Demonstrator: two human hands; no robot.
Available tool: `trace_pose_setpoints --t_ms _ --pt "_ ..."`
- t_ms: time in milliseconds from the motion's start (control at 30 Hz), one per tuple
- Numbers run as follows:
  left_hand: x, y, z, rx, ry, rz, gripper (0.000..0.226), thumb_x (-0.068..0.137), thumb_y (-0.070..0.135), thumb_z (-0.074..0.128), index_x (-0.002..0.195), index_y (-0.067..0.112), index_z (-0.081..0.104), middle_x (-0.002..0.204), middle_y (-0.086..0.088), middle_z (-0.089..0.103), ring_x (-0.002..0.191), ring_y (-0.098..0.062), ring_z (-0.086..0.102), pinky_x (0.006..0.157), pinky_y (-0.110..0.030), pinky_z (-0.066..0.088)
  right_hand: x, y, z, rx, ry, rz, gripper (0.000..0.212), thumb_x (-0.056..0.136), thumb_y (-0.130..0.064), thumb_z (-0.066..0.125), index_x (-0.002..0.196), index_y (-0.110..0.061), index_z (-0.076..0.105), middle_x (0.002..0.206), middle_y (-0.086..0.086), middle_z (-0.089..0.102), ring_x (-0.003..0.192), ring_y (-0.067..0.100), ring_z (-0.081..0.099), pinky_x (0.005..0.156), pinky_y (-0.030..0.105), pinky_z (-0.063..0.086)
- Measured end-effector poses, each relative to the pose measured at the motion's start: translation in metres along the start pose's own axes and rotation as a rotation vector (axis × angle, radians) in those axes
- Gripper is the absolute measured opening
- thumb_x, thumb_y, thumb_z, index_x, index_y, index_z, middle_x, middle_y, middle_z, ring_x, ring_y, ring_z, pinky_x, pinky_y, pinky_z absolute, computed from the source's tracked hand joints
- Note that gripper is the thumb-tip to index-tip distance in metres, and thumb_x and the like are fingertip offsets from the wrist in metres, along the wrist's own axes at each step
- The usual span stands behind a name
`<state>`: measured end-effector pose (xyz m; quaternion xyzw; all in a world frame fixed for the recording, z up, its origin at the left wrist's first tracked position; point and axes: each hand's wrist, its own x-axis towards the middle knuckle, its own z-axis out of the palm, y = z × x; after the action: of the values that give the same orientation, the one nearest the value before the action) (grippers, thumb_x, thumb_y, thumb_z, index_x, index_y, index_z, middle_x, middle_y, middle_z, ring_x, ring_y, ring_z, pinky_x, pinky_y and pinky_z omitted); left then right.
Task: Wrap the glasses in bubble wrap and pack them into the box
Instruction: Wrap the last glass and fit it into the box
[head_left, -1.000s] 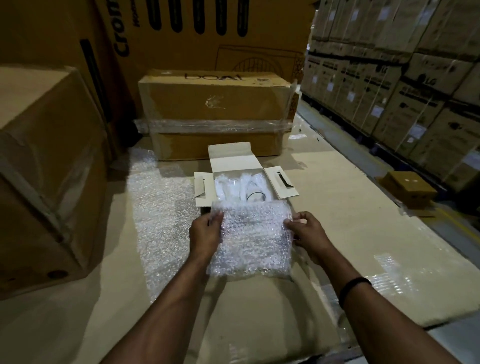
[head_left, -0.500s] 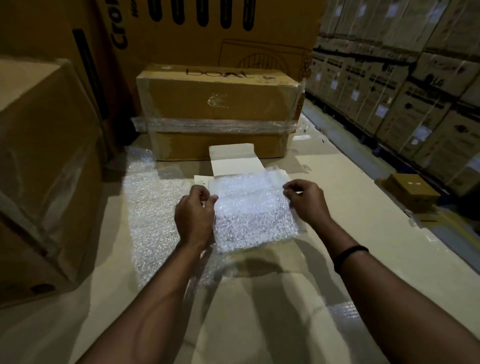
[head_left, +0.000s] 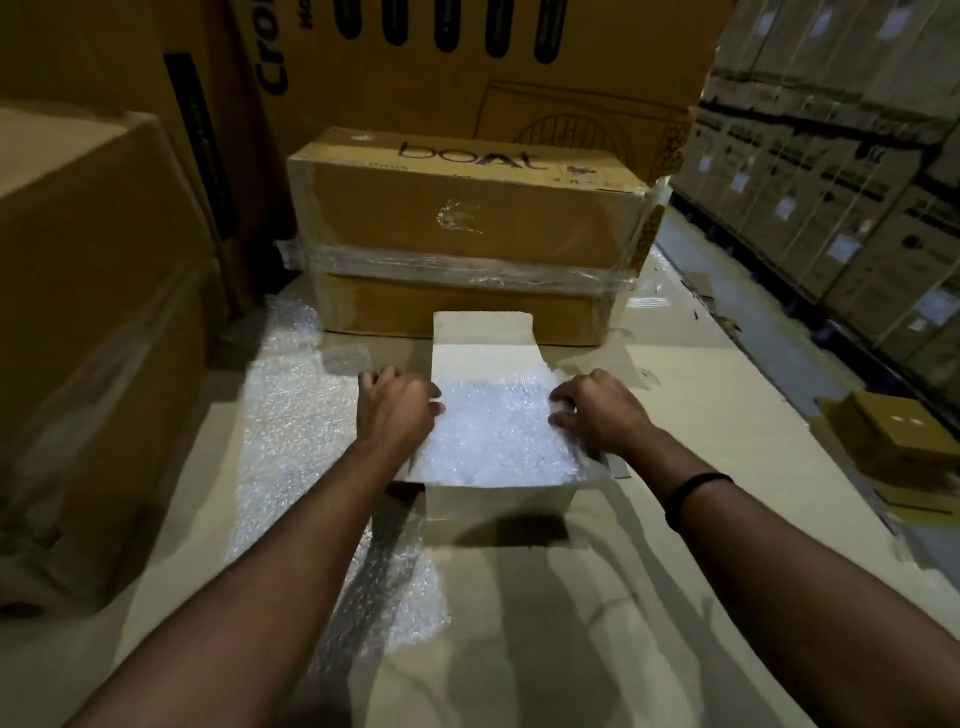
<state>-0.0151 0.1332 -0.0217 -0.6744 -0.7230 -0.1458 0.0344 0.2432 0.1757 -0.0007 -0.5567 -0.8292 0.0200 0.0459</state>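
Lower frame: two forearms reach over the counter, with a black wristband on the right wrist. A loose bubble wrap sheet lies flat left of centre.

Centre: the white box stands open, its top covered by a bubble wrap piece. The glasses are not visible beneath it. The left hand and right hand are apart, each with fingers curled onto an opposite side edge of that piece. The lid flap rises behind.

Beyond stands a taped "boat" carton. A large carton fills the left, stacked cartons the upper right, and a small carton the right edge.
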Motion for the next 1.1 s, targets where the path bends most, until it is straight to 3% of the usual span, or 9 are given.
trace_pose_setpoints --t_ms 67,167,300,433,533,633,800,967,1100 --pt "0.001 -0.002 0.003 0.035 -0.017 0.015 0.03 0.09 0.047 0.061 0.115 0.033 0.069 0.131 0.008 0.058 0.12 -0.018 0.043 0.096 -0.039 0.025 0.004 0.004 -0.002 -0.109 -0.031 -0.067 0.039 0.087 -0.045 0.066 0.121 -0.026 0.066 0.12 0.006 0.061 0.113 0.026 0.049 0.087 0.032 0.039" --pt "0.0 -0.002 0.001 0.044 0.052 0.077 0.041 0.089 0.047 0.062 0.127 0.032 0.062 0.143 0.005 0.046 0.131 -0.018 0.038 0.104 -0.041 0.02 0.01 0.01 -0.012 -0.081 0.044 -0.114 0.039 0.086 -0.039 0.068 0.123 -0.027 0.063 0.128 0.003 0.053 0.115 0.024 0.048 0.091 0.034 0.039" --pt "0.003 0.006 -0.001 0.111 -0.146 0.205 0.055 0.09 0.039 0.063 0.141 0.028 0.048 0.152 0.003 0.038 0.139 -0.018 0.033 0.112 -0.044 0.013 0.027 -0.003 -0.011 -0.104 -0.068 -0.229 0.047 0.088 -0.027 0.067 0.133 -0.021 0.056 0.137 0.003 0.053 0.12 0.025 0.052 0.097 0.037 0.045" --pt "0.009 0.015 0.0 0.208 -0.268 0.312 0.065 0.087 0.031 0.063 0.147 0.027 0.039 0.152 0.003 0.04 0.136 -0.022 0.037 0.109 -0.044 0.021 0.035 -0.02 0.003 -0.352 -0.217 -0.282 0.037 0.088 -0.024 0.053 0.125 -0.022 0.055 0.124 0.004 0.06 0.113 0.026 0.057 0.096 0.043 0.043" --pt "0.017 0.024 -0.001 0.303 -0.359 0.318 0.074 0.084 0.035 0.061 0.15 0.031 0.029 0.154 0.003 0.037 0.136 -0.027 0.033 0.109 -0.049 0.022 0.04 -0.027 0.007 -0.4 -0.309 -0.258 0.026 0.09 -0.023 0.053 0.116 -0.02 0.056 0.121 0.004 0.06 0.113 0.024 0.057 0.096 0.043 0.036" --pt "0.022 0.035 0.003 0.361 -0.425 0.291 0.064 0.085 0.037 0.056 0.146 0.031 0.037 0.151 -0.001 0.042 0.138 -0.032 0.029 0.111 -0.054 0.016 0.046 -0.035 0.003 -0.417 -0.37 -0.237 0.036 0.09 -0.025 0.055 0.126 -0.021 0.053 0.129 0.004 0.058 0.12 0.023 0.054 0.101 0.046 0.031" --pt "0.031 0.042 0.002 0.25 -0.371 0.246 0.06 0.083 0.033 0.053 0.141 0.038 0.041 0.133 0.001 0.059 0.126 -0.028 0.037 0.1 -0.047 0.023 0.045 -0.031 -0.006 -0.391 -0.128 -0.253 0.053 0.089 -0.022 0.049 0.139 -0.039 0.045 0.138 -0.007 0.055 0.123 0.02 0.048 0.094 0.039 0.033" --pt "0.029 0.04 0.009 0.25 -0.446 0.263 0.065 0.081 0.035 0.052 0.144 0.04 0.039 0.142 0.001 0.053 0.129 -0.027 0.034 0.103 -0.047 0.022 0.046 -0.036 0.008 -0.529 -0.299 -0.241 0.05 0.096 -0.032 0.042 0.145 -0.043 0.035 0.144 -0.009 0.049 0.128 0.022 0.04 0.102 0.039 0.028" --pt "0.028 0.032 0.002 0.173 -0.417 0.257 0.068 0.079 0.033 0.053 0.145 0.039 0.037 0.14 0.0 0.054 0.128 -0.027 0.037 0.103 -0.048 0.022 0.047 -0.03 -0.002 -0.373 -0.282 -0.203 0.05 0.093 -0.027 0.049 0.141 -0.041 0.042 0.139 -0.006 0.054 0.128 0.021 0.04 0.099 0.038 0.028"
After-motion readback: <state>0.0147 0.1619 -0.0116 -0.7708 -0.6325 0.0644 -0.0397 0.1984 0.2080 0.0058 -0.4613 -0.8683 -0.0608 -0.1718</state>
